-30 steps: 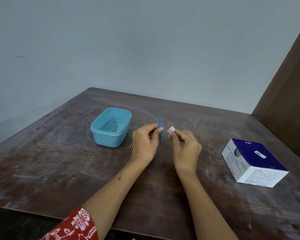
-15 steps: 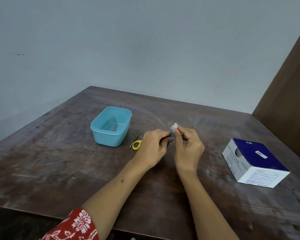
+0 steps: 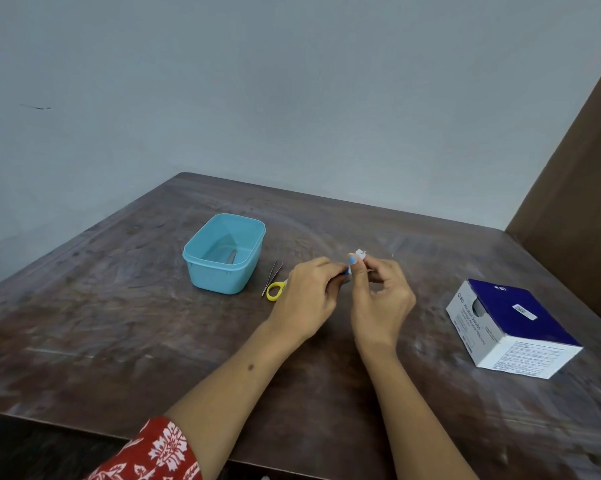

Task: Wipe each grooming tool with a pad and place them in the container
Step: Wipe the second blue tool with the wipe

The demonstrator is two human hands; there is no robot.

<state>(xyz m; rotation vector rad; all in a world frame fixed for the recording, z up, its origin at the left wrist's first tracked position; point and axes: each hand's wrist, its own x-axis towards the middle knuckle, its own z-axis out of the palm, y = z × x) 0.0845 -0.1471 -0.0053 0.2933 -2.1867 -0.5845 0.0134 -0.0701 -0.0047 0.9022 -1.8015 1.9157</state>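
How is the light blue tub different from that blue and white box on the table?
The tub is open-topped, one pale blue colour, with rounded corners; the box is closed cardboard, dark blue on top with white printed sides and sharp edges. The tub sits to the left of the hands, the box to their right. A grey item lies inside the tub; the box's contents cannot be seen. Both rest on the wooden table.

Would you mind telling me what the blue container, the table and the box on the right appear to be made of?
The container looks like moulded plastic: uniform pale blue, smooth semi-gloss walls, rounded corners and a lipped rim. The table appears to be dark wood or a wood veneer, its finish worn, with pale scuffs and streaks. The box seems to be printed cardboard, with crisp folded edges and a matte white and navy surface.
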